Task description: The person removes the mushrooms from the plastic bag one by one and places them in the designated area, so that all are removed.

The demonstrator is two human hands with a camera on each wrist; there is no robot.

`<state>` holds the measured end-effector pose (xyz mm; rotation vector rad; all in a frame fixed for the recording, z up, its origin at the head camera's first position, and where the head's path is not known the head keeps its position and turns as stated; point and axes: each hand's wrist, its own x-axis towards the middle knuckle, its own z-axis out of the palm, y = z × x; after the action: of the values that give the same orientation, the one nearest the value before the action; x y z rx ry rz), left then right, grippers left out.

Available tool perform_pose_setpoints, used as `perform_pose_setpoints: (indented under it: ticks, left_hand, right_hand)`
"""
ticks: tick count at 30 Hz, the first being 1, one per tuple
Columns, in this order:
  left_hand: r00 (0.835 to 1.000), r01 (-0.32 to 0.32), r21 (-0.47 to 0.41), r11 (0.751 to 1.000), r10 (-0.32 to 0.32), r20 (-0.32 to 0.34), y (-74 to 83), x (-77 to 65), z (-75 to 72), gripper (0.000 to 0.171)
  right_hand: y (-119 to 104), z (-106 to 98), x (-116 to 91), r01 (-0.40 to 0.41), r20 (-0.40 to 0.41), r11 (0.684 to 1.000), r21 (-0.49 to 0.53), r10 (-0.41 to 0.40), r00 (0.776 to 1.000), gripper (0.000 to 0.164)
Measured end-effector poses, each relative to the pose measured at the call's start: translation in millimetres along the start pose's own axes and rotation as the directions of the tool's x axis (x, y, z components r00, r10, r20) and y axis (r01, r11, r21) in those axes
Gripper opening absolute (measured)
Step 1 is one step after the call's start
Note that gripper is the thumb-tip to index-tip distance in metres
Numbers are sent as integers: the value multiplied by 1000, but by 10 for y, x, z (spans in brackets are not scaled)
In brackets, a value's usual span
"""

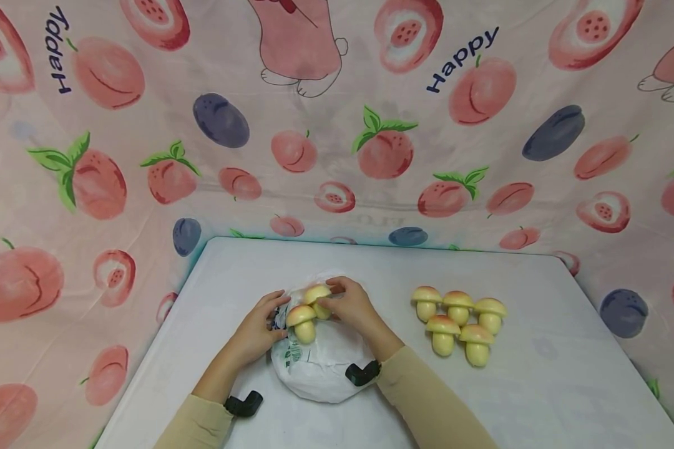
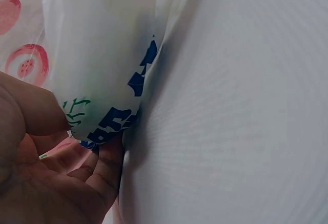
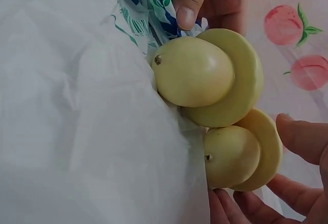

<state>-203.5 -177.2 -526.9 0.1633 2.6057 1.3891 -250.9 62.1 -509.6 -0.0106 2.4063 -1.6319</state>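
A white plastic bag (image 1: 326, 368) with green and blue print lies in a round shape on the table. Two yellow mushroom-shaped pieces with reddish cap tops are on it. One mushroom piece (image 1: 301, 317) stands nearer the left hand (image 1: 253, 333), whose thumb and fingers hold the bag's printed edge (image 2: 110, 124). With thumb and fingers around its cap, the right hand (image 1: 351, 305) grips the other mushroom piece (image 3: 233, 155), just behind the first. Both mushroom pieces lean close together in the right wrist view.
Several more mushroom pieces (image 1: 459, 324) stand in two rows on the white table (image 1: 550, 386), to the right of the bag. A fruit-printed cloth (image 1: 337, 125) hangs behind and beside the table. Black wrist mounts (image 1: 244, 404) sit by both sleeves.
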Motion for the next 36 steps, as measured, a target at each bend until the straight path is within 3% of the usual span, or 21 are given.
perform_pose_setpoints:
  ticks: [15, 36]
  left_hand:
    - [1000, -8, 22, 1000, 9, -3, 11, -7, 1, 74]
    - [1000, -28, 0, 1000, 28, -6, 5, 1, -4, 75]
  right_hand:
    - [-6, 0, -19, -49, -48, 998, 28, 51, 998, 48]
    - [7, -113, -121, -50, -17, 992, 114, 53, 998, 46]
